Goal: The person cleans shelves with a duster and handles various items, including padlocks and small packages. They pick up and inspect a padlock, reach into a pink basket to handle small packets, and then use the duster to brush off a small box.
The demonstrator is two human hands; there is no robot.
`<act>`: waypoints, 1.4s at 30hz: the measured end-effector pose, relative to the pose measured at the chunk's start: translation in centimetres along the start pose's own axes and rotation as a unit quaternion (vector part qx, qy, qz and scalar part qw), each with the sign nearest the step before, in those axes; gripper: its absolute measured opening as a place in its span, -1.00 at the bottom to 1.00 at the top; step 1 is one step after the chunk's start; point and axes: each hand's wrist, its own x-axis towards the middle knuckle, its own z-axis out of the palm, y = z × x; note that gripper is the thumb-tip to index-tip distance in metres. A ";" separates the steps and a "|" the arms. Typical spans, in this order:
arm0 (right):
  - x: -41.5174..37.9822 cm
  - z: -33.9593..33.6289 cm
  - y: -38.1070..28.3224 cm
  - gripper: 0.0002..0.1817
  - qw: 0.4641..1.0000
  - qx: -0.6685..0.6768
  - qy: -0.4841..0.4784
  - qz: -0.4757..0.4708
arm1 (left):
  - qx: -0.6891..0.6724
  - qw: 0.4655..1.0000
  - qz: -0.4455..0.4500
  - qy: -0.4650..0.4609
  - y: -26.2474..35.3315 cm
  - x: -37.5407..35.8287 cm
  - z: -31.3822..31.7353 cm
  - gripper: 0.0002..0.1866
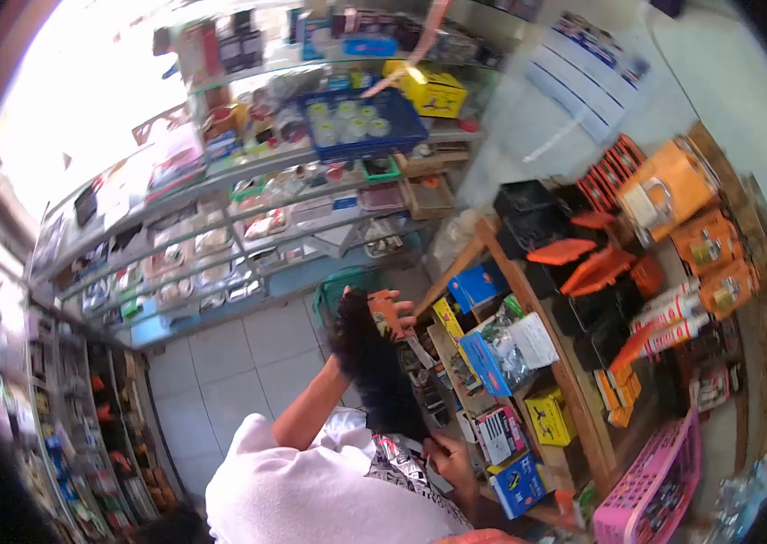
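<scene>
My left hand [403,317] is partly hidden behind a black fluffy duster [374,372], its fingers curled around an orange packet [387,315]. Low on the right, my right hand [451,461] is closed near the duster's lower end, seemingly on its handle, which is mostly covered by the fingers. The duster's bristles slant up from there and lie over the left hand and part of the packet. Below the duster is the printed front of my white shirt [311,485].
Wooden shelves [551,363] on my right hold boxes, black bins [528,210] and orange padlock packs [669,190]. A pink basket [646,480] stands lower right. Ahead is a glass display counter [247,245] with a blue tray [397,131]. Tiled floor [220,363] shows left.
</scene>
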 end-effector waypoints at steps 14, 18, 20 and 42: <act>-2.1 -0.1 1.2 -0.66 0.997 0.027 0.075 0.004 | 0.034 0.982 -0.063 0.177 -3.6 0.8 5.4 -0.36; -2.4 -0.1 0.1 -0.64 0.992 0.084 0.087 0.038 | 0.023 0.964 -0.025 0.265 -4.5 2.1 6.9 -0.34; -2.6 -0.5 0.3 -0.63 0.998 0.020 0.056 0.008 | 0.079 0.979 -0.074 0.174 -4.9 1.3 1.0 -0.35; -2.3 -1.2 -2.0 -0.76 0.992 0.032 0.107 0.057 | -0.023 0.989 -0.058 0.137 -3.5 2.7 3.7 -0.16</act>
